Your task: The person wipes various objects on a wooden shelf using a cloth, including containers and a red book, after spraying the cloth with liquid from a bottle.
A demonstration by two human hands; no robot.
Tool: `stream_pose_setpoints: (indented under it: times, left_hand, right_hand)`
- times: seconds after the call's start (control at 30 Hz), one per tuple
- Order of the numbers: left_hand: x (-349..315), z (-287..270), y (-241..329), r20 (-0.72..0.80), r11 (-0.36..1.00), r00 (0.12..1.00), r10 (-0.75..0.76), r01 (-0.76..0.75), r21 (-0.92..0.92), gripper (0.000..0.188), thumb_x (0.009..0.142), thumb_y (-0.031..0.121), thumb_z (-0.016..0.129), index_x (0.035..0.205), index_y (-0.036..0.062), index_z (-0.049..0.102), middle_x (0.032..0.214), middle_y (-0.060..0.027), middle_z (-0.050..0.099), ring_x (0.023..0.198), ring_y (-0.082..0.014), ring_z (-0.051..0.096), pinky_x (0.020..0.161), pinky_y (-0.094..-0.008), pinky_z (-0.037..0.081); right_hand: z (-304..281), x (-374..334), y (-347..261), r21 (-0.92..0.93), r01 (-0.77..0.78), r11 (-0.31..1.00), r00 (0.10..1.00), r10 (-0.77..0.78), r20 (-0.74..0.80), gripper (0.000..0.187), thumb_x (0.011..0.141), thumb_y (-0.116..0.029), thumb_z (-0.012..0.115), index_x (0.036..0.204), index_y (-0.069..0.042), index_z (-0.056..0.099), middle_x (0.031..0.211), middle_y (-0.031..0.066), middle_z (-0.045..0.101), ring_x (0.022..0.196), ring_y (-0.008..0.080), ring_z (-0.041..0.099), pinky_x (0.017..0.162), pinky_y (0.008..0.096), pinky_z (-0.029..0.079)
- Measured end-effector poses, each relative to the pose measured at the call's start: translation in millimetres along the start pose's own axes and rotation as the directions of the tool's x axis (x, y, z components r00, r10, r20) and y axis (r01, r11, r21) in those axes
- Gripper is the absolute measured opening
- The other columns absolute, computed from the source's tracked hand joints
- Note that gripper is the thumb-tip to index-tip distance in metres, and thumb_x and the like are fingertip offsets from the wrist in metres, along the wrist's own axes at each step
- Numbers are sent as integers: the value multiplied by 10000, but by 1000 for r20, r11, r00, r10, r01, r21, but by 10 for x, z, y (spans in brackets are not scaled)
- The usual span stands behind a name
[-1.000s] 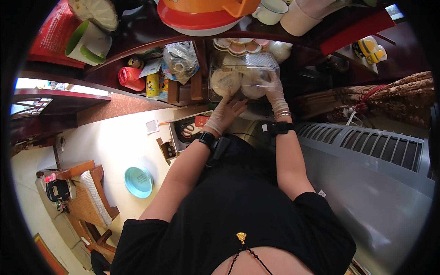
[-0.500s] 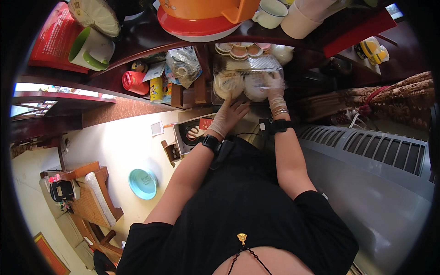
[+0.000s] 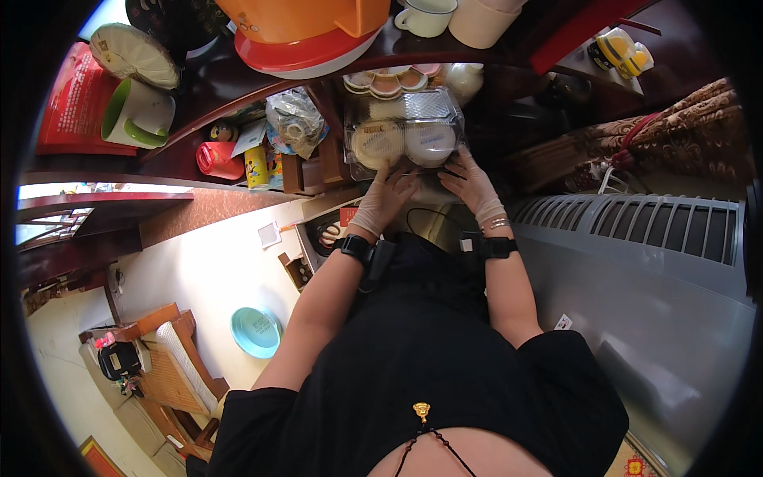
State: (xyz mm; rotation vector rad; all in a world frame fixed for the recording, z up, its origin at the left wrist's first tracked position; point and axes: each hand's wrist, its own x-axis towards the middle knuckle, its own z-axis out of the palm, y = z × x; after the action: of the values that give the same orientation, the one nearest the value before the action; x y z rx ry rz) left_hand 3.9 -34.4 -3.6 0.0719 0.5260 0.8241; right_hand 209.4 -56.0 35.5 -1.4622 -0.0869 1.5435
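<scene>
A clear plastic box (image 3: pixel 401 108) sits in the shelf compartment in front of me. Inside it, two round tubs with pale lids stand side by side: a cream one (image 3: pixel 376 146) on the left and a whiter one (image 3: pixel 430 144) on the right. My left hand (image 3: pixel 387 197), in a thin pale glove, has its fingertips at the box's front edge below the cream tub. My right hand (image 3: pixel 475 188), gloved too, touches the front right corner. Both hands have their fingers apart. Whether the box's top is closed, I cannot tell.
Behind the box lies a petal-shaped tray (image 3: pixel 387 82). Left of it are a bagged item (image 3: pixel 296 121), a yellow can (image 3: pixel 256 166) and a red container (image 3: pixel 219 160). An orange pot (image 3: pixel 306 20) stands above. A grey slatted appliance (image 3: pixel 628 238) is at my right; a blue basin (image 3: pixel 256 332) is on the floor.
My right hand has drawn back from over the right tub to the box's front right corner. My left hand stays near the front edge. The whole view has shifted somewhat.
</scene>
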Motion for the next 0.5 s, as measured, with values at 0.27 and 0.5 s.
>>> stream_pose_setpoints:
  times: [0.27, 0.5]
  left_hand:
    - [-11, -93, 88, -125, 998, 992, 30, -21, 67, 673, 857, 357, 624, 1355, 36, 306, 1429, -189, 253, 1302, -327, 318, 1047, -422, 339]
    - [-275, -102, 296, -190, 941, 971, 144, -75, 330, 527, 884, 304, 595, 1246, -34, 417, 1273, -187, 445, 1198, -311, 450, 993, -393, 400]
  right_hand:
    - [127, -75, 66, 396, 9, 918, 1000, -10, 0, 561, 815, -405, 652, 1092, 62, 513, 953, 145, 552, 935, 291, 595, 854, 374, 509]
    - [-2, 280, 164, 75, 191, 979, 981, -193, 12, 324, 871, -200, 609, 1065, 47, 527, 955, 132, 594, 833, 259, 635, 792, 350, 547]
